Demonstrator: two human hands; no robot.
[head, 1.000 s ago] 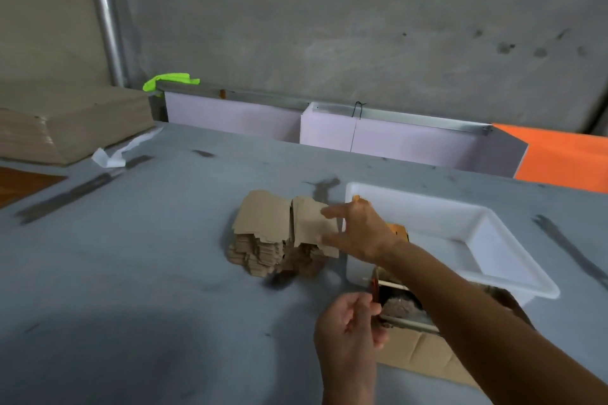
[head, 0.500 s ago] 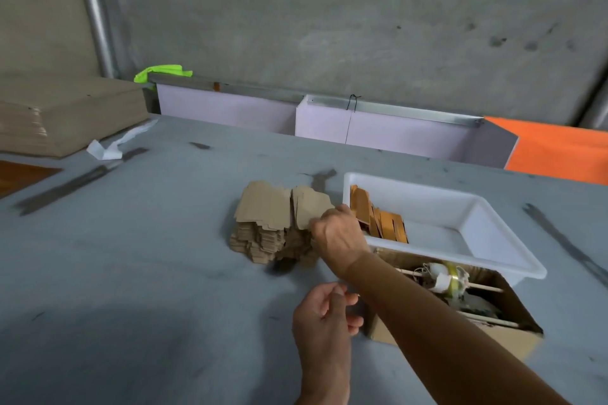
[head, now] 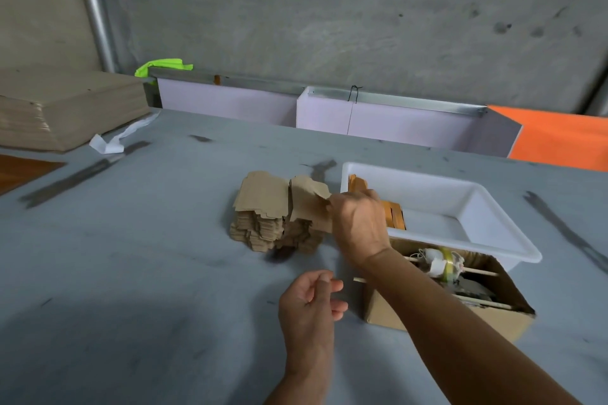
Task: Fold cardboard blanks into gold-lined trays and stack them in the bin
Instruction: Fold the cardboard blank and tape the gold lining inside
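— Picking a fresh blank, by the look of it. The right hand point(head: 358, 223) reaches across to the stack of cardboard blanks point(head: 279, 217) on the grey table point(head: 131, 256) and pinches the near edge of the top blank point(head: 307, 204), which curls up off the pile.

— And the other hand?

— The left hand point(head: 311, 302) hovers nearer the body, fingers loosely curled, holding nothing; I would call it idle and waiting.

— Where do the finished ones go?

— Into the white bin point(head: 493, 223), just right of the stack. A few folded trays point(head: 393, 215) stand on edge at its left end, their orange-gold sides showing; most of the bin is bare, so I judge the task to be early on.

— So what does the next move need?

— Peeling off one blank only, since the sheets are thin and may cling together. Then bringing it to the left hand, so both can crease the flaps. The open cardboard box point(head: 460, 312) of odds and ends sits close under the right forearm, so it could be knocked.
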